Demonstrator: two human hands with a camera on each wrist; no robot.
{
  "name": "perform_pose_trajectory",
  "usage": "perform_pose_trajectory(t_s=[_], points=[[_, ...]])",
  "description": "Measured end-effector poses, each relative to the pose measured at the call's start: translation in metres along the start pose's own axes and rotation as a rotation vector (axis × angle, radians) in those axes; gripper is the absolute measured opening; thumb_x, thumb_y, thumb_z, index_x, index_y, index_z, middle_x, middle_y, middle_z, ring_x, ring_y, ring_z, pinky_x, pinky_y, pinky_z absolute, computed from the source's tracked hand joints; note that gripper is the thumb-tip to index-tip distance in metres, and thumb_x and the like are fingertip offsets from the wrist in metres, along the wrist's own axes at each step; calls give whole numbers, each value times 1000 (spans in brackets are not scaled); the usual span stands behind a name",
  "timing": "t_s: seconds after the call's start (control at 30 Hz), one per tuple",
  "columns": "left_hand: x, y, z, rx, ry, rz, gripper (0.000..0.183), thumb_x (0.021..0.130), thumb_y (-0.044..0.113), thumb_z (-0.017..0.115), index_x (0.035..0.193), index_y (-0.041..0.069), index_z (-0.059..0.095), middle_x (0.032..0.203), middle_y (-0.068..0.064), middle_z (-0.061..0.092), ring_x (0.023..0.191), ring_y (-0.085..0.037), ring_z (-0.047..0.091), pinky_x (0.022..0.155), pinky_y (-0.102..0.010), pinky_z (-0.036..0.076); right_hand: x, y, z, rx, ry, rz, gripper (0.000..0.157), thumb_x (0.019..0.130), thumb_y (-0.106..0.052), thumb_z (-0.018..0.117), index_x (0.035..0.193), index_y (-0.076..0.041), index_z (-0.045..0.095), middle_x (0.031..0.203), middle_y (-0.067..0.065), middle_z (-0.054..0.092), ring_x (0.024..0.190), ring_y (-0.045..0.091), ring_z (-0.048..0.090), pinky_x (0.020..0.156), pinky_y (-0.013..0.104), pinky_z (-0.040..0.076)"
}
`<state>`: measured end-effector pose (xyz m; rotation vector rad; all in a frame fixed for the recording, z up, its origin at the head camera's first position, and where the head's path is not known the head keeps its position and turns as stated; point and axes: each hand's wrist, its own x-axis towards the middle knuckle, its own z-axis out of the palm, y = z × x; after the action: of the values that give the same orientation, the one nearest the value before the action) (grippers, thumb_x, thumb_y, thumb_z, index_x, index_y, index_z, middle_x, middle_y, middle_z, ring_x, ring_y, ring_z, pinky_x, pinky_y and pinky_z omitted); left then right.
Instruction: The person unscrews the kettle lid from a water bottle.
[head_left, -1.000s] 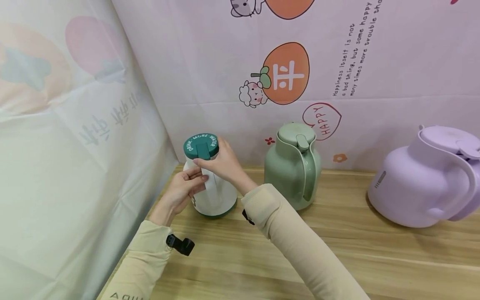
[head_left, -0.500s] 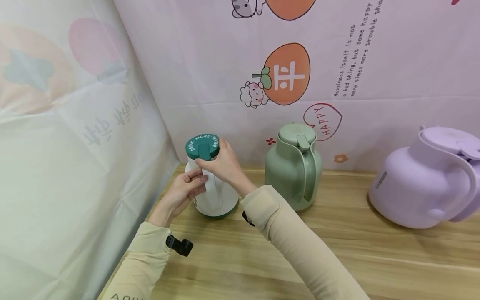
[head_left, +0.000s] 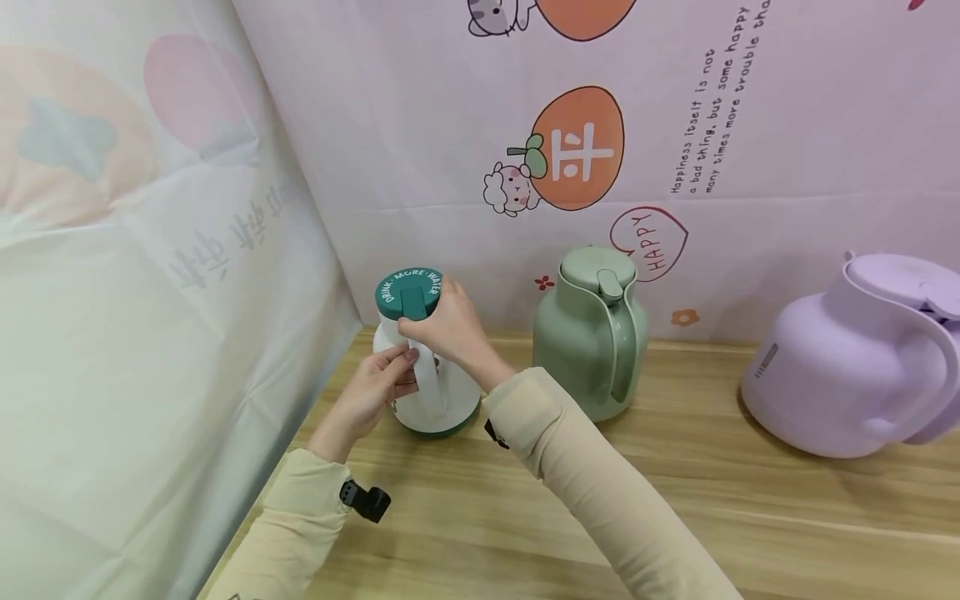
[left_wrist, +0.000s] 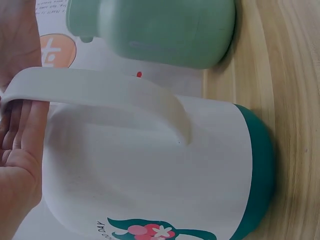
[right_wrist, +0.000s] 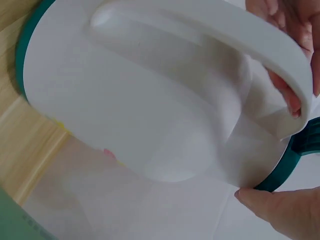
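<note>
A white vacuum jug (head_left: 453,396) with a dark green base and a round green lid (head_left: 397,292) stands upright at the left end of the table. Its lid reads "DRINK MORE WATER". My left hand (head_left: 371,390) holds the upper part of the jug's handle (left_wrist: 100,87), with fingers passing through the loop. My right hand (head_left: 453,329) grips the lid's edge, thumb near the green tab and fingers around the far right side. In the right wrist view a right-hand fingertip (right_wrist: 250,197) touches the lid's rim (right_wrist: 277,175).
Just right of the jug stands a sage green jug (head_left: 562,358). Farther right is a lilac jug (head_left: 817,375). A printed cloth (head_left: 450,167) hangs behind the wooden table (head_left: 480,517), and a white cloth (head_left: 150,375) closes off the left side.
Both hands keep their hold on the jug. The head view has shifted slightly, so everything sits a little farther right.
</note>
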<state>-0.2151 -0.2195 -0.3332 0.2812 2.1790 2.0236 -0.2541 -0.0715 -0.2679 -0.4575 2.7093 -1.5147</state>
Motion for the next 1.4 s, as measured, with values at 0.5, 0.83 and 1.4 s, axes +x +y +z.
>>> perform_pose_trajectory(t_s=[0.5,0.83,1.4], points=[[2,-4,5,-3,-15,60,45,103,18,38,135,-15,39,95,19,66,90,1,65,81,-18,55,5,8,-11,-57,-82,-78,74,79,-29,67,142,-3,37,134,13,48,115,26,53,98,42,50],[2,-5,2,-26,-14,66,44,103,16,39,131,-18,41,92,18,67,87,0,66,79,-18,56,14,12,-23,-36,-204,-80,82,81,-27,65,149,-3,26,148,14,39,128,27,47,108,44,43],[-3,0,0,-41,0,-7,37,103,26,43,121,-4,55,88,16,68,84,0,66,78,-18,56,14,24,-24,-82,-110,-158,78,81,-36,72,144,-3,38,143,15,43,129,28,44,109,48,41]])
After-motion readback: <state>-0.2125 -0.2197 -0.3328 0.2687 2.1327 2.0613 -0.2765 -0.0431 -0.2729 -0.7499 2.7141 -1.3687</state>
